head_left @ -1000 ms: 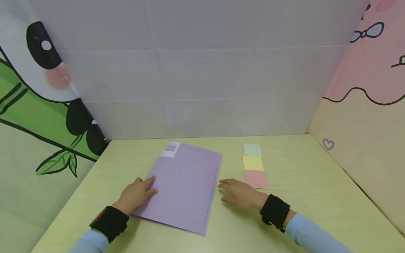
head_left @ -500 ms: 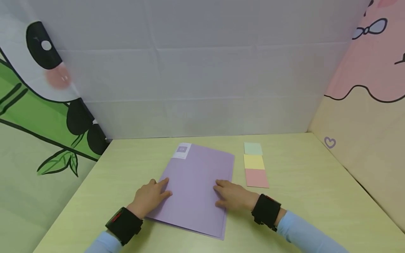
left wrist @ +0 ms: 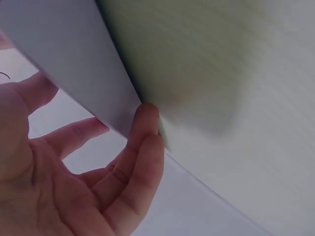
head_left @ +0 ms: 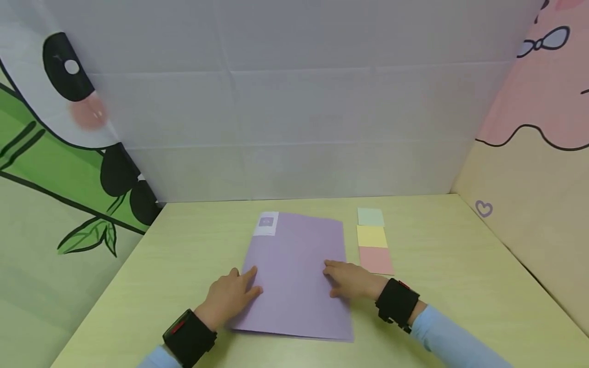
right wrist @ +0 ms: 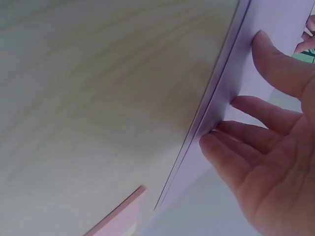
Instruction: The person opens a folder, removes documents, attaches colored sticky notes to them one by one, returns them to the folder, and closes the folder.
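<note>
A lilac folder [head_left: 299,286] with a white label at its top left lies on the table in the head view. My left hand [head_left: 232,296] holds its left edge. Thumb and index finger reach over the cover, while the other fingers [left wrist: 145,123] curl against the lilac side, down by the tabletop. On the opposite side, my right hand [head_left: 352,279] touches the cover near the right edge, its fingers [right wrist: 256,132] loosely bent and spread. The folder's layered right edge [right wrist: 206,105] shows beside those fingertips in the right wrist view.
Right of the folder, a pink pad [head_left: 375,259], a yellow pad [head_left: 371,236] and a pale green pad [head_left: 370,216] form a column on the light wooden table [head_left: 437,245]. A grey-white cloth wall [head_left: 294,128] rises behind; printed panels flank both sides.
The folder has shifted right and turned straighter, closer to the pads. My left hand has moved right with it. The right hand has come from beside the folder onto its right edge.
</note>
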The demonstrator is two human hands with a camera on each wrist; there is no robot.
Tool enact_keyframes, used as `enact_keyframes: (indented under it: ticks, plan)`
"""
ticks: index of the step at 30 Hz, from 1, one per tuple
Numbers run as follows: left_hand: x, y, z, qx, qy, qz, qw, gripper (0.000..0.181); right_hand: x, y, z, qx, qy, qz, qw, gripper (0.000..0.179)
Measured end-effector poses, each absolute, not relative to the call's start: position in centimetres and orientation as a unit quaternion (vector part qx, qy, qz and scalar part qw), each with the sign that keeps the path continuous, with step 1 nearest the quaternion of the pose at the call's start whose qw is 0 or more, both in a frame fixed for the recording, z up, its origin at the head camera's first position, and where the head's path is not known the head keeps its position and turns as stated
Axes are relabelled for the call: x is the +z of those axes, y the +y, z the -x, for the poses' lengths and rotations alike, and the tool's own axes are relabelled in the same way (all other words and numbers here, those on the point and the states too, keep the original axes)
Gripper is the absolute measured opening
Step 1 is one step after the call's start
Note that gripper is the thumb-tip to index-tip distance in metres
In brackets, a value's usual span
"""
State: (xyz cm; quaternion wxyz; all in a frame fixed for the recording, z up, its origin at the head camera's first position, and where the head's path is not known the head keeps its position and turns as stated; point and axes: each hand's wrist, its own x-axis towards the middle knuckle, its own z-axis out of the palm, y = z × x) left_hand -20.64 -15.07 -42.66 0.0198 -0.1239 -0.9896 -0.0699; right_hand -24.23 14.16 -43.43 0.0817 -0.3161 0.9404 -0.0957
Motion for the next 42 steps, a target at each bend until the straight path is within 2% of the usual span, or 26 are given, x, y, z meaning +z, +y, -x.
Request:
enact_keyframes:
  ticks: [12,25,28,34,42]
  plan:
    - [-42.7,-13.1,19.1,-0.065,-0.981,0.177,0.036,0.053,-43.3,17.6,23.8,-0.132,0.929,0.335,0.082,0.045]
    - [-42.4,-12.8,18.4,-0.032,-0.983,0.176,0.045,0.052,-43.3,17.6,23.0,-0.142,0.93,0.332,0.074,0.047]
    - [-41.9,-12.3,17.5,-0.021,-0.982,0.185,0.034,0.055,-43.3,17.4,22.7,-0.149,0.93,0.326,0.078,0.048]
    - [-41.4,-10.9,15.3,-0.015,-0.971,0.24,-0.021,0.07,-43.4,16.9,22.1,-0.151,0.933,0.315,0.082,0.047]
    - [-41.9,-9.4,13.2,0.031,-0.956,0.29,-0.037,0.089,-43.5,16.4,21.6,-0.145,0.935,0.314,0.074,0.043]
